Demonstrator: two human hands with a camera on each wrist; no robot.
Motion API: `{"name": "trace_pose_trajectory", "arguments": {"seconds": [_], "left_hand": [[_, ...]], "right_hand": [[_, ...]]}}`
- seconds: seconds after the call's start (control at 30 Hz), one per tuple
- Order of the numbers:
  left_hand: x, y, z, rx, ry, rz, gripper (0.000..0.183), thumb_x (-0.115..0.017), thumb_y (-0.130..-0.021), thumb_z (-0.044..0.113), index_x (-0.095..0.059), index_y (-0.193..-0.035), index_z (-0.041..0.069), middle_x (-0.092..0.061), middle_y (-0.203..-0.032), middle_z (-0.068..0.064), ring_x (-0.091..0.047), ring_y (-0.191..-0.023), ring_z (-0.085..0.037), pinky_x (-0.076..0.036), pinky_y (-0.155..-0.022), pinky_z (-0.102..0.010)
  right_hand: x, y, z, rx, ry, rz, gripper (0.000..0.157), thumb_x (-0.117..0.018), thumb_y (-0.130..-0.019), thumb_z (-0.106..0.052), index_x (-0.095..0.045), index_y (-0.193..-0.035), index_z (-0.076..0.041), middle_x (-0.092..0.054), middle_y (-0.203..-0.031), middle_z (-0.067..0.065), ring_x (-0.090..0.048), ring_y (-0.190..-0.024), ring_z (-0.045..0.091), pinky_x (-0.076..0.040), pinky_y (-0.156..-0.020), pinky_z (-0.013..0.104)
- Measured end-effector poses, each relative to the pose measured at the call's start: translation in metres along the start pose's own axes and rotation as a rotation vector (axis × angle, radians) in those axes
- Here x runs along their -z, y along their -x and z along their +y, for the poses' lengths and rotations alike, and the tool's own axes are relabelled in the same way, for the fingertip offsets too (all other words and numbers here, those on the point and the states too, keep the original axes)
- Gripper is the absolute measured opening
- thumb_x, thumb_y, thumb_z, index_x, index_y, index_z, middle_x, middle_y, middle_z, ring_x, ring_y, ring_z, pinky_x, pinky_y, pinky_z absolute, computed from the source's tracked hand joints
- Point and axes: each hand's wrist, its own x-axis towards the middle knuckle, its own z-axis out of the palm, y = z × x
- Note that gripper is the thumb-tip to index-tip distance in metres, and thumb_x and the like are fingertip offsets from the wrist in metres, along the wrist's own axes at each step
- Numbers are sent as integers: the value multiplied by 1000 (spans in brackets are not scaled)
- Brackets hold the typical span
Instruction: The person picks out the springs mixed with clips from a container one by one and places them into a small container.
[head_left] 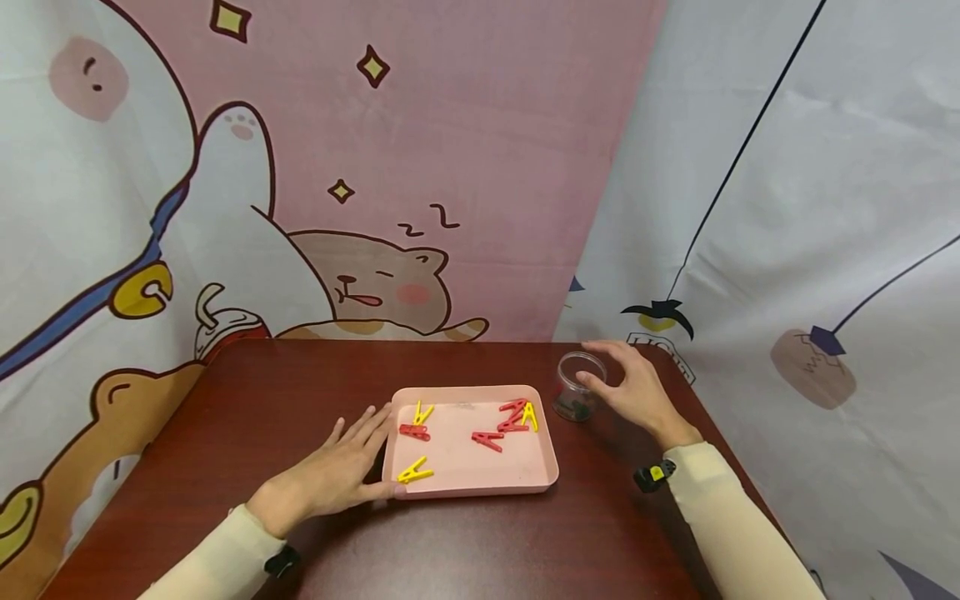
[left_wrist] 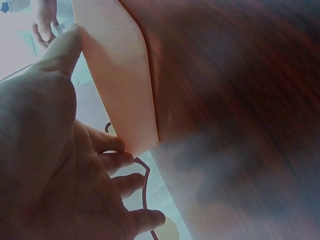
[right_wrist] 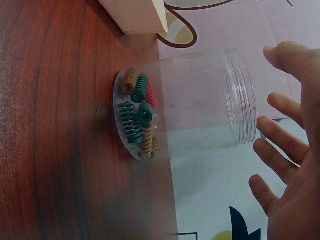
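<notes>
A pink tray (head_left: pixel 450 477) lies on the table, holding several red clothespins (head_left: pixel 487 439) and yellow clothespins (head_left: pixel 415 472). At its left side is my left hand (head_left: pixel 330 477), fingers spread, thumb and fingertips right at the rim; the left wrist view shows them along the tray wall (left_wrist: pixel 120 80). To the right of the tray stands an upright clear plastic jar (head_left: pixel 576 385), lidless. Coil springs (right_wrist: pixel 131 122) in green, brown and red lie at its bottom. My right hand (head_left: pixel 637 392) hovers by the jar's mouth with fingers loosely spread, holding nothing.
The dark red wooden table (head_left: pixel 480 550) ends at a cartoon-printed cloth backdrop (head_left: pixel 480 167) at the back. More printed cloth (head_left: pixel 825 208) hangs along the right side, close to the table's edge.
</notes>
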Motion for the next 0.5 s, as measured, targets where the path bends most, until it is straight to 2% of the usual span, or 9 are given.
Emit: {"name": "trace_pose_trajectory", "arguments": {"seconds": [0.33,0.5], "left_hand": [[2,0,1,-9,3,9,112,-62,-92,79,-26,-170,7,-17,-180,-13,-16,-167,-41,-21,-124,-78],[1,-1,-2,-25,10,22,112,-64,-92,78,-25,-170,7,-17,-181,-11,-16,-167,-41,-21,-124,-79]], "right_hand": [[-1,6,4,-11,26,-5,62,-86,-90,-46,-65,-146,-29,-61,-150,1,-53,-144,31,-39,-117,71],[-2,12,3,10,49,-11,66,-86,-89,-49,-65,-147,-26,-60,-151,2,-53,-143,31,-41,-115,71]]}}
